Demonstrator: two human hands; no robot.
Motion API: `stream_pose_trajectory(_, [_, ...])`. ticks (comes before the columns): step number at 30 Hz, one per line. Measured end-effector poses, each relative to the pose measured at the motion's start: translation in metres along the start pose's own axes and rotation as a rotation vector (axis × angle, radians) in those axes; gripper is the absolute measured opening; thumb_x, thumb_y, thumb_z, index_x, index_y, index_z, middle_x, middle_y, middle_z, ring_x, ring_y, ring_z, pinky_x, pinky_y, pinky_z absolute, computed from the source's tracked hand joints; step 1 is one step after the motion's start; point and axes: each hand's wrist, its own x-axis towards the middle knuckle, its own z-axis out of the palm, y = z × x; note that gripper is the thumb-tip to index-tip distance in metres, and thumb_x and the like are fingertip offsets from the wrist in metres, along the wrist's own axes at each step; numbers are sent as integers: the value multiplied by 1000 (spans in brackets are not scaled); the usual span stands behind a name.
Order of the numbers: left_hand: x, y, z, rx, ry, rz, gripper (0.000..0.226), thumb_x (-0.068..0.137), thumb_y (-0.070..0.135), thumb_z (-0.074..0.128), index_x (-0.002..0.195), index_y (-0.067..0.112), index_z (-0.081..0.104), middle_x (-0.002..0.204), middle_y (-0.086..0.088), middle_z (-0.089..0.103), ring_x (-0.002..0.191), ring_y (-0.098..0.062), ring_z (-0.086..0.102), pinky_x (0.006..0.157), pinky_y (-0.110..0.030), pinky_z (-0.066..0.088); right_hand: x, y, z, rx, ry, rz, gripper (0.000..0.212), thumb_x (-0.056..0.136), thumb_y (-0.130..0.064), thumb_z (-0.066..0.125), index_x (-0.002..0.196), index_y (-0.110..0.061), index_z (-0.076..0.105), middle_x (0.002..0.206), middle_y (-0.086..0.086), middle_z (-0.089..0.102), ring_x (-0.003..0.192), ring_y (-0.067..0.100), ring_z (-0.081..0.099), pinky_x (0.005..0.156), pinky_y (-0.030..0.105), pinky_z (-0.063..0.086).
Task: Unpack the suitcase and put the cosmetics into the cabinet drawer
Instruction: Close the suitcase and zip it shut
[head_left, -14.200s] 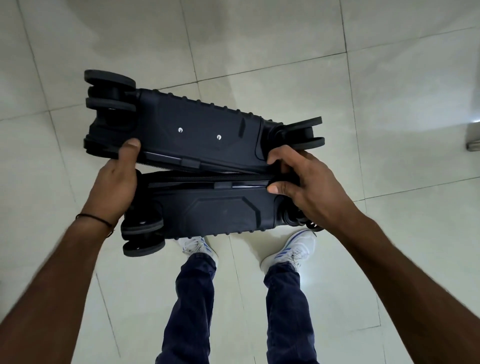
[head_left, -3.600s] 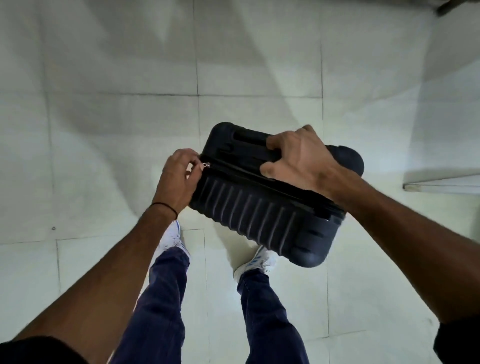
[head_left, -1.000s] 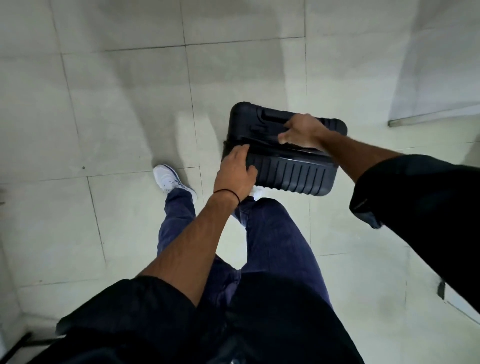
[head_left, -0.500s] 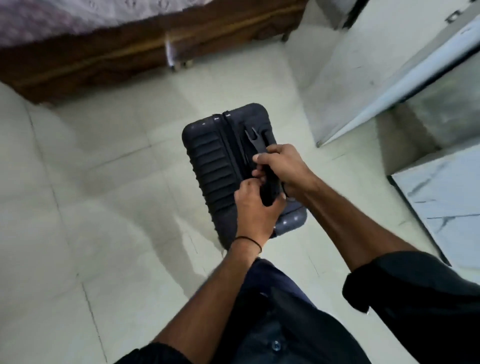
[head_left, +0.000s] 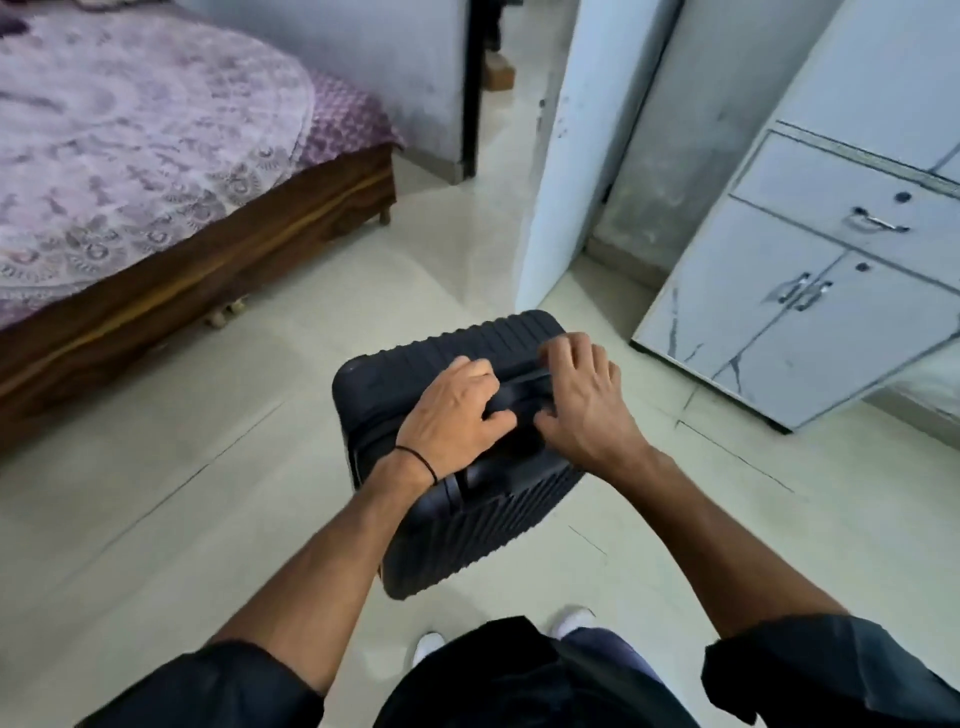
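Two hands, left hand (head_left: 457, 410) and right hand (head_left: 587, 410), splayed atop upright suitcase (head_left: 467, 540), grip unclear | long axis vertical | cabinet drawer (head_left: 831, 192) lies rightward, nearer right hand.

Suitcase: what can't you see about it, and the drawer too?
Head view: what is inside the suitcase, hidden by its dark shell.
Head view: the suitcase top, and any grip there, covered by the left hand and right hand.
Head view: inside the cabinet drawer, behind its shut front; the right edge cuts the cabinet off.
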Motion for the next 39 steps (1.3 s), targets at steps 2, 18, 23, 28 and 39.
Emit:
stream_pose_trajectory(2, [18,43,26,-32,-122,120,26,79,22,64,64,12,46,75,1,44,77,-14,35,70,-31,41,-27,39,-17,47,-84,-56,27,78,-10,61,101,-14,48,101,-2,48,98,25,50,79,32,34])
stream_pose_trajectory(18, [111,410,310,-42,-697,491,39,82,37,66,119,31,54,127,14,43,116,-12,41,100,-36,37,-316,416,-149,507,149,836,16,69,-28,73,63,-17,63,54,1,61,51,11,55,51,29,44])
stream_pose_trajectory(23, [151,497,408,-175,-717,510,62,89,27,61,146,35,37,153,15,30,135,-15,31,112,-38,32,-366,544,-196,330,326,1066,19,65,-34,73,58,-23,58,49,-9,54,56,10,56,58,24,39])
stream_pose_trajectory(28, [221,605,521,-323,-700,535,61,92,25,60,148,29,37,155,16,28,137,-12,26,116,-30,25,-394,695,-253,250,416,1130,24,64,-28,73,55,-20,52,47,-7,49,51,15,46,56,28,40])
stream_pose_trajectory(39, [417,797,682,-368,-712,541,56,83,27,68,136,32,49,145,14,33,121,-11,27,105,-26,26,-383,987,-364,234,316,1154,20,67,-27,69,58,-15,56,52,4,56,53,20,50,54,32,44])
